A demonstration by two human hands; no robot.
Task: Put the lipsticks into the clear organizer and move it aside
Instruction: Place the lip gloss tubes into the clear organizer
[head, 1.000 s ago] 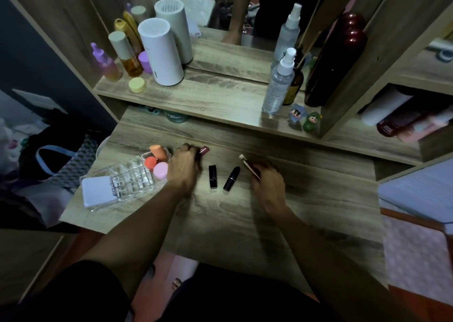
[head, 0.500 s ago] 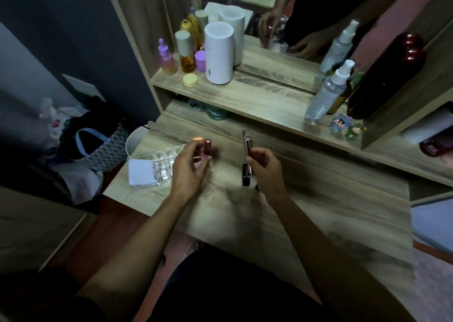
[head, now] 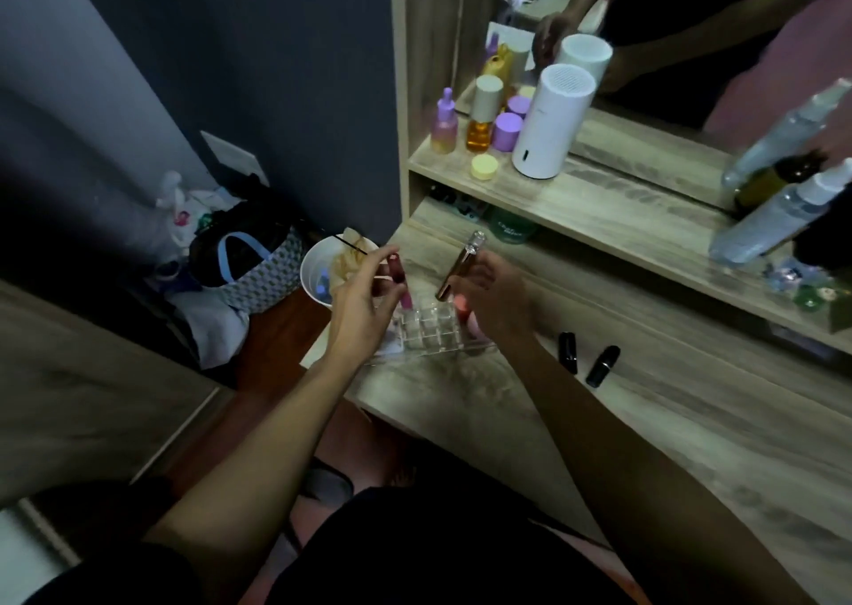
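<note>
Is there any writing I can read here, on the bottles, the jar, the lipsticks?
Nothing can be read for sure.
Green jar under the shelf: pale script on its front, too blurred to read.
White cylinder: no text visible.
Shelf bottles and spray bottles: no label visible.
Black lipsticks on the table: no markings visible.

Bare forearms, dark shorts (head: 438,549)
</note>
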